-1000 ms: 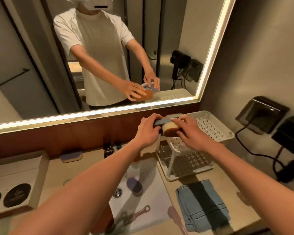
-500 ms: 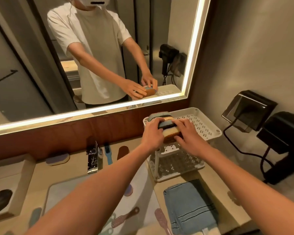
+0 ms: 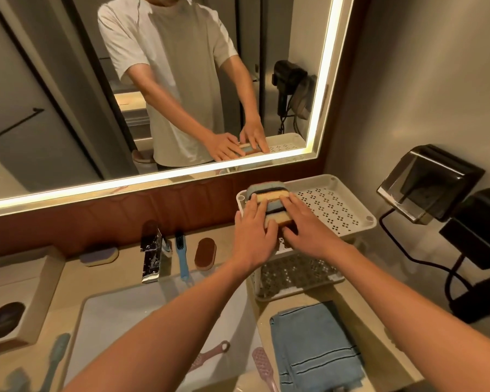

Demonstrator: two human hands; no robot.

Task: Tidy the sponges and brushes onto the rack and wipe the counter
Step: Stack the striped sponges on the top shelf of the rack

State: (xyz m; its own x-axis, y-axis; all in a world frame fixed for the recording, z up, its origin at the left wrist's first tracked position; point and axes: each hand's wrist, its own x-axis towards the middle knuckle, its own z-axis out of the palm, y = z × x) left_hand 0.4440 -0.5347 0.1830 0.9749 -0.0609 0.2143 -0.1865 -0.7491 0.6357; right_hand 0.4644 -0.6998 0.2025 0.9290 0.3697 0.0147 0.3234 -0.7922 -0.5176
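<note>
Left hand (image 3: pixel 253 233) and right hand (image 3: pixel 306 230) are pressing in on the row of sponges (image 3: pixel 269 198) from either side, fingers laid out straight, nothing curled round them. I'm squaring the row up here, not lifting it. The sponges are standing on edge between my palms, at the left end of the rack (image 3: pixel 331 210), on its top tray, packed tight so the perforated floor right of my right hand is left free for more. Both thumbs are touching the nearest sponge, I think to stop the row tipping toward me.

Beyond my fingertips the mirror (image 3: pixel 68 80) is showing the same thing: both hands flat, flanking the stack.

Left of my left hand, well apart, a brown oval sponge (image 3: pixel 205 253), a blue brush (image 3: pixel 180 256) and a purple sponge (image 3: pixel 99 254) are lying on the counter (image 3: pixel 362 304) by the tap (image 3: pixel 151 256), not yet racked. Under my left forearm a pink brush (image 3: pixel 210 353) is lying in the basin (image 3: pixel 125 321). Below my right forearm the blue cloth (image 3: pixel 314 346) is lying folded, for the wipe, I reckon, once everything is racked.
</note>
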